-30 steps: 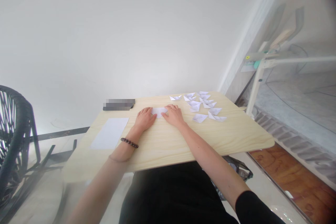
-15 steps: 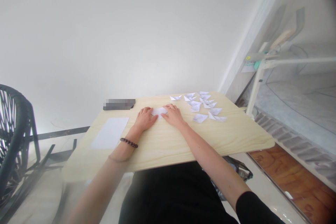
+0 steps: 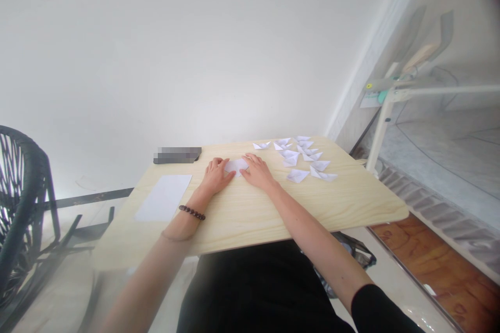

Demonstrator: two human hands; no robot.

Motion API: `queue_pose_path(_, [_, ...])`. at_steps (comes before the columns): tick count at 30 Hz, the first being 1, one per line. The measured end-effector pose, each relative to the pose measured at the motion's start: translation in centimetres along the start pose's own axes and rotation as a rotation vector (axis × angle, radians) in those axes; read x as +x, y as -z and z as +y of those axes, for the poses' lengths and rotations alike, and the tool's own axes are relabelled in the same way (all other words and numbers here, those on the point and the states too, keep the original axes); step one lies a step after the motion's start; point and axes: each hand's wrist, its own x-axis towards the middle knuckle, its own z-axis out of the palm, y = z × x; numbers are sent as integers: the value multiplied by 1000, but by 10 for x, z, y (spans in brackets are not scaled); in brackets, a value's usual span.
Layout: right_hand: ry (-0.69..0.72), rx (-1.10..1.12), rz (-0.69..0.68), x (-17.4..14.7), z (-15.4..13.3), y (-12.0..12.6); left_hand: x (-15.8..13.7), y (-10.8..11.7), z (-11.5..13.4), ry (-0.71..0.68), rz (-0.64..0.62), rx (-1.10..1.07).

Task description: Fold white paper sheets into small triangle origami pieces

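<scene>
A small piece of folded white paper [image 3: 236, 167] lies on the wooden table [image 3: 242, 218] between my two hands. My left hand [image 3: 216, 175] grips its left end, thumb on the near side and fingers at the far side. At the right end, my right hand [image 3: 258, 169] holds it in the same way, thumb on the near edge. A dark bead bracelet circles my left wrist. Several folded paper boats [image 3: 310, 153] stand to the right of my right hand.
White sheets of paper [image 3: 164, 197] lie flat at the table's left. A dark object [image 3: 177, 156], partly pixelated, sits at the far left edge. The wall rises behind the table. A dark woven chair [image 3: 27, 203] stands left; a white metal frame [image 3: 380, 135] is at right.
Almost nothing differs. My right fingers have shifted very slightly to the left along the paper; my left hand stays in place.
</scene>
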Motion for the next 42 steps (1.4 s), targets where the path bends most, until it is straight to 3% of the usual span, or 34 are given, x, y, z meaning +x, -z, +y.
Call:
queue_pose_path(9, [32, 17, -13, -1, -2, 3, 4, 6, -1, -130, -12, -212])
queue_pose_path(12, [41, 35, -6, -1, -3, 4, 5, 9, 0, -105, -17, -262])
queue_pose_path(26, [69, 162, -35, 2, -5, 8, 7, 14, 3, -68, -46, -86])
queue_pose_path(33, [-40, 162, -54, 6, -1, 0, 7, 12, 1, -79, -77, -137])
queue_pose_path(42, [22, 213, -3, 4, -1, 3, 8, 16, -2, -91, -112, -245])
